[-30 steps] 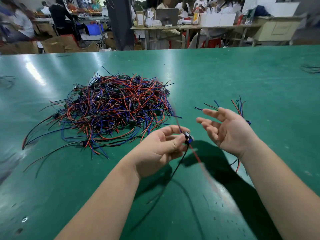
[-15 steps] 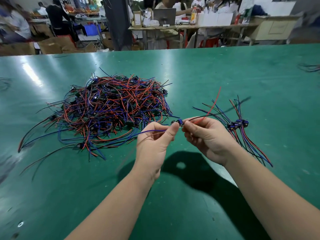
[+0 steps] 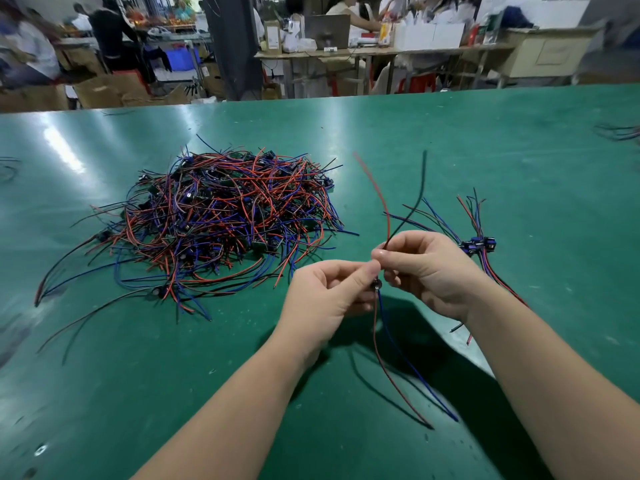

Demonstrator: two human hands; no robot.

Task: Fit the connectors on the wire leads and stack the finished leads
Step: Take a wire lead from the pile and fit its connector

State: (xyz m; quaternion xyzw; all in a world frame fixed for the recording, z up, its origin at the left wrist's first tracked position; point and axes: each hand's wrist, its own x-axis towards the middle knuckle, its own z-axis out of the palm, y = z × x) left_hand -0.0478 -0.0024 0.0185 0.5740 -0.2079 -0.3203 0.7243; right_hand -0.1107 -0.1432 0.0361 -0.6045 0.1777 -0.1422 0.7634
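Pinching a small connector (image 3: 375, 285) over the table's (image 3: 485, 150) middle with the left hand (image 3: 329, 292) while the right hand (image 3: 429, 268) grips its wire leads (image 3: 382, 202), a worker risks a half-seated fit should the springy leads twist loose.

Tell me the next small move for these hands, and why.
Probably push the wires home into the connector. The left hand pinches a small connector, with red and blue wires hanging below it. The right hand pinches the red and black wires right against it. This lead is not yet on the finished stack.
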